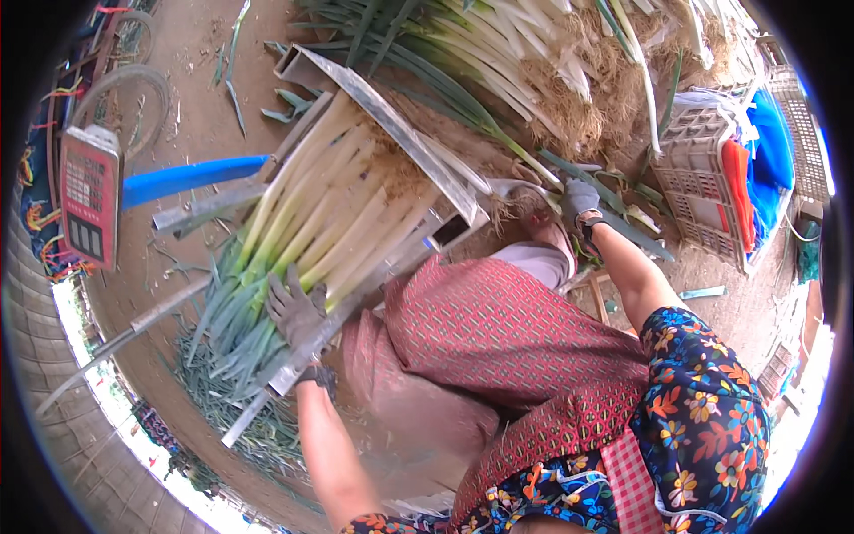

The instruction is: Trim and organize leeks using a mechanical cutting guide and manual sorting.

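Several leeks (333, 200) lie side by side in a metal frame (393, 110), roots towards its upper end and green leaves hanging over the lower left. My left hand (297, 307), in a grey glove, rests with spread fingers on the leeks where the white stalks turn green, beside the frame's near rail. Out to the right, my right hand (579, 199), also gloved, is at the root end of a single leek (514, 143) near my foot; its fingers look curled round the stalk, partly hidden. That leek's leaves reach back towards the large pile.
A large pile of leeks (494, 60) lies beyond the frame. At right stands a plastic crate (694, 173) with blue and orange material. A red scale display (92, 197) stands at left, near a blue bar (193, 179). Cut leaves (260, 427) cover the ground below the frame.
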{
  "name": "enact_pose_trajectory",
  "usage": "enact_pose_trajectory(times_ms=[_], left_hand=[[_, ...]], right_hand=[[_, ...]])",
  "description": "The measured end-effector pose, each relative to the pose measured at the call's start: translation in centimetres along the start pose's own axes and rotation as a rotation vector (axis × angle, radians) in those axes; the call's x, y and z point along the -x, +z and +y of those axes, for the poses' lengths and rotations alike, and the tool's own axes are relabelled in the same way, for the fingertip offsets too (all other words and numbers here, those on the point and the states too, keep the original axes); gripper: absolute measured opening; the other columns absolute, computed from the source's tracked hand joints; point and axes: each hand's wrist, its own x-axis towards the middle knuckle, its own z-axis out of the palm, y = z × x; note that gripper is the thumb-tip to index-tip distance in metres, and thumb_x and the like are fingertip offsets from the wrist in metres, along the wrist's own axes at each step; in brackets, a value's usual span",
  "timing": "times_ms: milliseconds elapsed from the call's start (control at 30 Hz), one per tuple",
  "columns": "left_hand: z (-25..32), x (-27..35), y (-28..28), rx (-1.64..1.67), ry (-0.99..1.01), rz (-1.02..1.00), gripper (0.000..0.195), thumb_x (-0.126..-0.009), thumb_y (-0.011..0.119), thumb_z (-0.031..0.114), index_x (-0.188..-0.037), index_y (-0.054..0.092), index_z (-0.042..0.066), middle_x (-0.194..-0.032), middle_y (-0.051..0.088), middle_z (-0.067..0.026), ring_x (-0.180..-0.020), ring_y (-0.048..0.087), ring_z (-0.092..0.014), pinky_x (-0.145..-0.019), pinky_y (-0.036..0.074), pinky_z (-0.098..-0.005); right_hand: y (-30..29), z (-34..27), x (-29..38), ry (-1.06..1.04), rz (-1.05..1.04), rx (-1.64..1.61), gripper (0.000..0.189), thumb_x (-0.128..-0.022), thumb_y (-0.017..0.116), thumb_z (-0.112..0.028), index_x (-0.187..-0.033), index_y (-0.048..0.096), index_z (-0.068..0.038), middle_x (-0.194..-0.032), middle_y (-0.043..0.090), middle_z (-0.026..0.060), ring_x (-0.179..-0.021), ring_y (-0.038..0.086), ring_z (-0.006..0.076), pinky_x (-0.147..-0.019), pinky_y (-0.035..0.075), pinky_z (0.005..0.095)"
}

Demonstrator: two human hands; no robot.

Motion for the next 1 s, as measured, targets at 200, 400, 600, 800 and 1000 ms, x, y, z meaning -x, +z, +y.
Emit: enact_pose_trajectory(times_ms=[200,400,600,800,1000], left_hand=[[-0.7,0.0,0.7,0.003,0.023,0.061,0.072,-0.087,0.055,0.05,-0.144,0.032,0.013,-0.144,0.03,-0.0242,-0.132,0.031,-0.039,-0.111,0.023,-0.0522],[-0.9,0.2,0.4,-0.009,0.03,0.047,0.067,-0.092,0.047,0.053,-0.147,0.028,0.02,-0.148,0.028,-0.0216,-0.133,0.031,-0.04,-0.11,0.025,-0.0512],[-0.6,0.0,0.0,0.023,-0.013,-0.046,0.07,-0.091,0.045,0.056,-0.148,0.027,0.02,-0.15,0.025,-0.0214,-0.135,0.027,-0.041,-0.111,0.022,-0.0514],[-0.2,0.0,-0.7,0.026,0.005,-0.06,0.071,-0.092,0.043,0.057,-0.147,0.029,0.015,-0.149,0.024,-0.0244,-0.134,0.027,-0.042,-0.111,0.021,-0.0521],[-0.4,0.1,-0.7,0.1,0.012,-0.025,0.071,-0.093,0.037,0.061,-0.146,0.032,0.014,-0.148,0.025,-0.0251,-0.134,0.028,-0.043,-0.109,0.022,-0.053]], right_hand=[[-5.2,-3.0,1.7,-0.21,-0.006,-0.297,0.024,-0.078,0.061,-0.019,-0.099,0.065,-0.008,-0.093,0.065,0.0218,-0.09,0.063,0.0396,-0.076,0.048,0.0466],[-9.2,-9.1,0.6,-0.156,0.08,-0.635,0.029,-0.081,0.062,-0.026,-0.104,0.063,-0.008,-0.096,0.065,0.02,-0.093,0.062,0.038,-0.079,0.048,0.0446],[-5.2,-17.1,-3.6,-0.292,0.012,-0.623,0.032,-0.079,0.064,-0.023,-0.106,0.059,-0.006,-0.094,0.064,0.0217,-0.094,0.062,0.0393,-0.079,0.048,0.0453],[1.6,-22.3,-6.4,-0.308,0.118,-0.209,0.025,-0.077,0.063,-0.02,-0.099,0.066,-0.01,-0.091,0.068,0.0172,-0.086,0.066,0.036,-0.072,0.052,0.0454],[-1.2,-21.4,-7.2,-0.397,-0.062,-0.373,0.033,-0.072,0.066,-0.027,-0.099,0.068,-0.01,-0.094,0.069,0.0155,-0.086,0.067,0.0333,-0.07,0.053,0.0443]])
